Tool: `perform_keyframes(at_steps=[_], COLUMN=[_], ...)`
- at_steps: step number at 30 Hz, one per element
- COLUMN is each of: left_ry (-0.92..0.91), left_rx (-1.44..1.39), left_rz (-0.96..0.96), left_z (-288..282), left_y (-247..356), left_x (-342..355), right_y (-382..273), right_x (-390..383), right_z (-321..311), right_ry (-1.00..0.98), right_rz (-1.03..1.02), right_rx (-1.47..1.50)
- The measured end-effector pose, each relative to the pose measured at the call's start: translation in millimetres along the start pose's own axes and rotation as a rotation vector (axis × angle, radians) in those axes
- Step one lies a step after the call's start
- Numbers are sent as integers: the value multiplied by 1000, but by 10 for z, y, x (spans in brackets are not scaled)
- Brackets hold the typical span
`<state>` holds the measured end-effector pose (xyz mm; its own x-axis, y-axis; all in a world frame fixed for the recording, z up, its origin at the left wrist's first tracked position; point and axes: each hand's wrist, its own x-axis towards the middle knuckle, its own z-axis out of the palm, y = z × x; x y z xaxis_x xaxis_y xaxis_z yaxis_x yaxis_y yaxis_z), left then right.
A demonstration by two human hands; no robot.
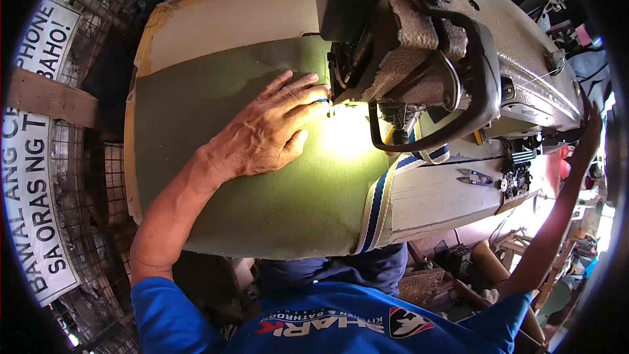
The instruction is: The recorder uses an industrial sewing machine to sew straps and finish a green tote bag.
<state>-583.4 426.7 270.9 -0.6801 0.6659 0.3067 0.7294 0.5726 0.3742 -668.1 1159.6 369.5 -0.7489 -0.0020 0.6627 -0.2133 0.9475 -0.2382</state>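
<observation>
My left hand (268, 121) lies flat on a sheet of olive-green fabric (216, 210), fingers spread, the fingertips close beside the needle area of a sewing machine (419, 23). A sliver of blue shows by those fingertips; what it is I cannot make out. White webbing with dark blue stripes (377, 206) runs along the fabric's right edge and loops up under the machine head. At the far right rim, my right hand (591, 121) is at the machine's handwheel end, its fingers dark and distorted. A lamp brightly lights the fabric below the machine head.
Thread snips (476, 177) lie on the pale tabletop (436, 200), left of a dark bobbin-winder-like mechanism (517, 174). A curved black metal guard (481, 85) juts from the machine head. Wire mesh (114, 183) and a white sign (42, 203) stand at the left.
</observation>
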Motion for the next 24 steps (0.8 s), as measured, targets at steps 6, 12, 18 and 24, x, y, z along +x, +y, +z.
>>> perform_keyframes(at_steps=[6,12,18,24], left_ry=[21,1,15,5], left_rx=[-12,-17,6,6], left_rz=[-22,-19,-16,-12], left_z=[13,26,30,19], left_y=[0,-10,-13,-21], left_x=[-2,11,1,23], right_y=[-228,-167,-181,-470], right_x=[336,-217,-753,-1143], right_z=[83,187,626,795], right_ry=[-199,138,233,192], right_rz=[52,-48,-11,127], right_rx=[242,-126,-480,-413])
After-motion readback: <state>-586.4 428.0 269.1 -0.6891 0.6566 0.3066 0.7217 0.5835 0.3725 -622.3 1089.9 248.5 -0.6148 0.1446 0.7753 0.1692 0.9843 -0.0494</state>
